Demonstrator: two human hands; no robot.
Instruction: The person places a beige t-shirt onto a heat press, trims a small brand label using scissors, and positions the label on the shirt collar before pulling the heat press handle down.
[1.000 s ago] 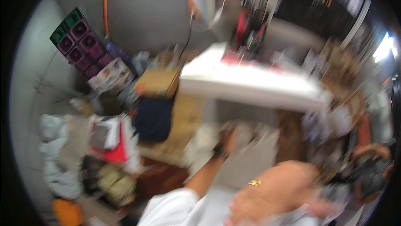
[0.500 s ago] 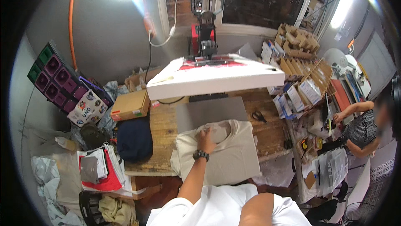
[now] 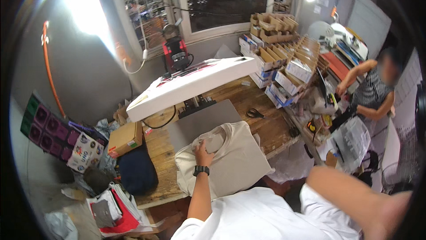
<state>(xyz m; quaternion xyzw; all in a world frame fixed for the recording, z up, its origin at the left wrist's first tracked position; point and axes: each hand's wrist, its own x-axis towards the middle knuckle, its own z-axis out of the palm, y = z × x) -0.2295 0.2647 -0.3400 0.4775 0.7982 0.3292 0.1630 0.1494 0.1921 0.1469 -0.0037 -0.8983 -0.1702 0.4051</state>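
Observation:
A beige T-shirt (image 3: 230, 164) is spread over the grey lower plate (image 3: 195, 124) of a heat press, its neckline facing away from me. My left hand (image 3: 204, 153), with a dark watch on the wrist, lies on the shirt just inside the neckline, fingers apart on the cloth. Above and beyond it stands the press's raised white upper plate (image 3: 195, 84). My right arm reaches out to the right, and my right hand (image 3: 395, 209) is smeared at the picture's edge, its fingers not discernible.
Black scissors (image 3: 255, 113) lie on the wooden table (image 3: 222, 91) right of the plate. A cardboard box (image 3: 125, 139) and a dark blue cloth bundle (image 3: 137, 172) sit at left. Boxes of envelopes (image 3: 288, 69) stack up far right, near another person (image 3: 372, 84).
The view has turned to the right. My right arm has swung outward to the right, away from my body. My left hand stays at the shirt's neckline.

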